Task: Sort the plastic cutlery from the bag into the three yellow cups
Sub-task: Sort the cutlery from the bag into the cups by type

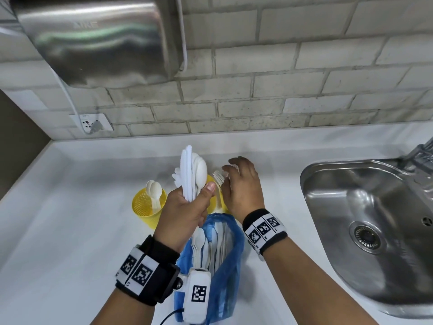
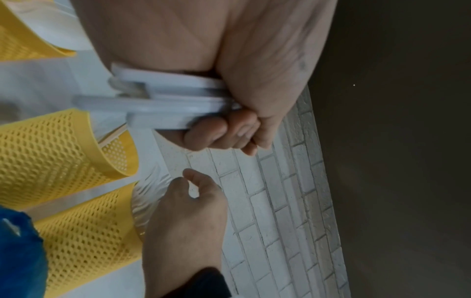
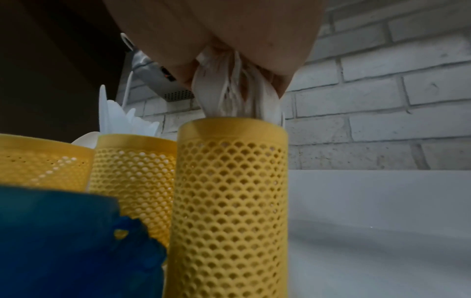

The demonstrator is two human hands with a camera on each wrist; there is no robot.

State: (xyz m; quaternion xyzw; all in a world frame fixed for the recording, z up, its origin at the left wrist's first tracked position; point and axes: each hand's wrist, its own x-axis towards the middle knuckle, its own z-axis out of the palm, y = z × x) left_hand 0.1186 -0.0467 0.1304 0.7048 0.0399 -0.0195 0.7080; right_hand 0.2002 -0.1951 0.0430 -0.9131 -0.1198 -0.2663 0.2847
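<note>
My left hand [image 1: 187, 207] grips a bundle of white spoons and knives [image 1: 192, 170], raised upright above the cups; their handle ends [image 2: 165, 100] stick out under its curled fingers. My right hand [image 1: 241, 184] is over the right yellow cup [image 3: 231, 191], its thumb and fingers curled round the heads of the forks [image 3: 229, 94] standing in it. The middle cup [image 3: 132, 171] holds knives. The left cup [image 1: 145, 207] holds spoons [image 1: 154, 191]. The blue plastic bag [image 1: 225, 254] lies open in front of the cups with more white cutlery inside.
A steel sink [image 1: 363, 219] is set in the white counter [image 1: 70, 207] to the right. A metal hand dryer [image 1: 98, 38] hangs on the brick wall above left, with a wall socket [image 1: 91, 123] below it.
</note>
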